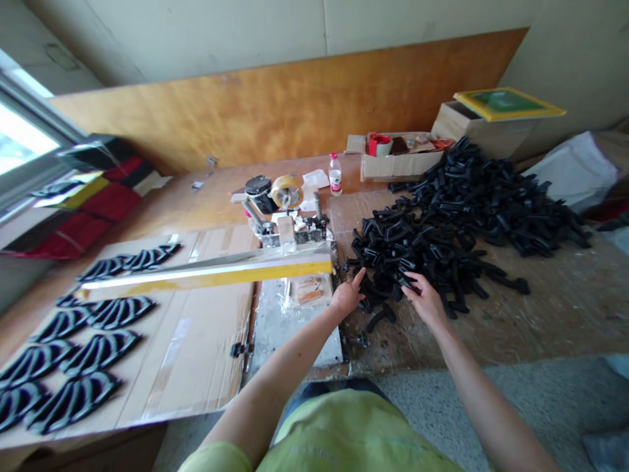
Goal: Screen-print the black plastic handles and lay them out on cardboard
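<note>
My right hand (pixel 425 303) is at the near edge of a pile of black plastic parts (pixel 403 239), its thumb and fingers closed on one black plastic part (pixel 407 283). To its left, my left hand (pixel 350 296) reaches to the pile's left edge. Its fingers are apart, and I see nothing held in it. A loose curved black piece (pixel 381 317) lies on the table between the two hands. Beside my left forearm is a flat metal plate (pixel 295 334) with a clamp fixture (pixel 289 229) behind it. A long frame with a yellow edge (pixel 236 274) extends leftward from this fixture.
Fan-shaped black pieces (pixel 98 351) lie in rows on cardboard (pixel 196 367) at left. A bottle (pixel 335 176), tape roll (pixel 287 192) and black jar (pixel 260 193) stand behind the fixture. At back right are an open carton (pixel 393 169) and a larger black heap (pixel 491 196).
</note>
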Tool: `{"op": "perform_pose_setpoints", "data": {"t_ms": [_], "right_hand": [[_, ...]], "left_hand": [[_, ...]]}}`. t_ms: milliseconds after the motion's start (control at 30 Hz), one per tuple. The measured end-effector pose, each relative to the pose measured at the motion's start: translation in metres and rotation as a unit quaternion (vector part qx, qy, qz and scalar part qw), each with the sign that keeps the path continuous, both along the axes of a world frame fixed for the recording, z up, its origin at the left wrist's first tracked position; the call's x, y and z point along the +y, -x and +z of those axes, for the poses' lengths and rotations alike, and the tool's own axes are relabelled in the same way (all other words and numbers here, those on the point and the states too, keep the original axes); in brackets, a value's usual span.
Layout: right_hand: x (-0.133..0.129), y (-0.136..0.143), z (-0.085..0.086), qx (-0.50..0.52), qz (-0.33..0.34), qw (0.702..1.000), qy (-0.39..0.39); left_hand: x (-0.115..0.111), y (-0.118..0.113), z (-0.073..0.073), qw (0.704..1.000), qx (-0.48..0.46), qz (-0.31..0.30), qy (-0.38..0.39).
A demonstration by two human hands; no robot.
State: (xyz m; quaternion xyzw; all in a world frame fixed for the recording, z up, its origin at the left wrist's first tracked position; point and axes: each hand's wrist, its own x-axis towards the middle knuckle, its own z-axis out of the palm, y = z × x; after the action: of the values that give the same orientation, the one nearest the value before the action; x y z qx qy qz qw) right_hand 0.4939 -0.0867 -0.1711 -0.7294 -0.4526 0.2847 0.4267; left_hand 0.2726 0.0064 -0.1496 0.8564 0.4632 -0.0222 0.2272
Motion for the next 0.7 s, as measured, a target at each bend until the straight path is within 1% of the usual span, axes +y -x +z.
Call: {"op": "perform_pose_setpoints", "data": {"t_ms": [67, 100, 167, 233, 267, 333, 400, 433, 500, 567, 600, 633, 667, 700], "right_hand": [[0.012, 0.026, 0.017, -0.008, 0.050, 0.998, -0.022], [0.020, 0.043, 0.023, -0.020, 0.079, 0.996, -0.032], [0.038, 0.085, 0.030, -0.058, 0.141, 0.986, -0.066], [0.059, 0.133, 0.030, -0.102, 0.208, 0.967, -0.103], [0.069, 0.156, 0.028, -0.119, 0.239, 0.956, -0.120], [0.087, 0.196, 0.021, -0.148, 0.296, 0.932, -0.149], [0.101, 0.223, 0.011, -0.178, 0.340, 0.907, -0.171], [0.105, 0.232, 0.006, -0.196, 0.352, 0.898, -0.177], [0.109, 0.240, -0.001, -0.229, 0.351, 0.890, -0.181], [0.107, 0.242, -0.005, -0.257, 0.338, 0.888, -0.179], [0.105, 0.242, -0.006, -0.269, 0.337, 0.885, -0.177], [0.102, 0.242, -0.005, -0.280, 0.340, 0.880, -0.175], [0.100, 0.242, -0.003, -0.289, 0.347, 0.875, -0.174], [0.097, 0.242, -0.001, -0.295, 0.354, 0.870, -0.176]], "left_hand": [[-0.004, 0.014, 0.005, 0.996, -0.091, -0.007, -0.019], [-0.008, 0.025, 0.008, 0.991, -0.132, -0.010, -0.027], [-0.024, 0.055, 0.014, 0.981, -0.194, -0.014, -0.031], [-0.043, 0.095, 0.020, 0.972, -0.233, -0.005, -0.019], [-0.053, 0.117, 0.023, 0.969, -0.249, 0.010, -0.008], [-0.070, 0.162, 0.026, 0.960, -0.272, 0.065, 0.017], [-0.082, 0.205, 0.025, 0.947, -0.287, 0.143, 0.035], [-0.086, 0.224, 0.024, 0.938, -0.293, 0.182, 0.037], [-0.091, 0.257, 0.020, 0.918, -0.306, 0.252, 0.025], [-0.088, 0.280, 0.022, 0.894, -0.325, 0.309, 0.011], [-0.083, 0.288, 0.026, 0.879, -0.341, 0.335, 0.004], [-0.076, 0.293, 0.034, 0.860, -0.363, 0.357, -0.003], [-0.066, 0.295, 0.044, 0.839, -0.395, 0.375, -0.012], [-0.055, 0.294, 0.058, 0.813, -0.435, 0.386, -0.021]]}}
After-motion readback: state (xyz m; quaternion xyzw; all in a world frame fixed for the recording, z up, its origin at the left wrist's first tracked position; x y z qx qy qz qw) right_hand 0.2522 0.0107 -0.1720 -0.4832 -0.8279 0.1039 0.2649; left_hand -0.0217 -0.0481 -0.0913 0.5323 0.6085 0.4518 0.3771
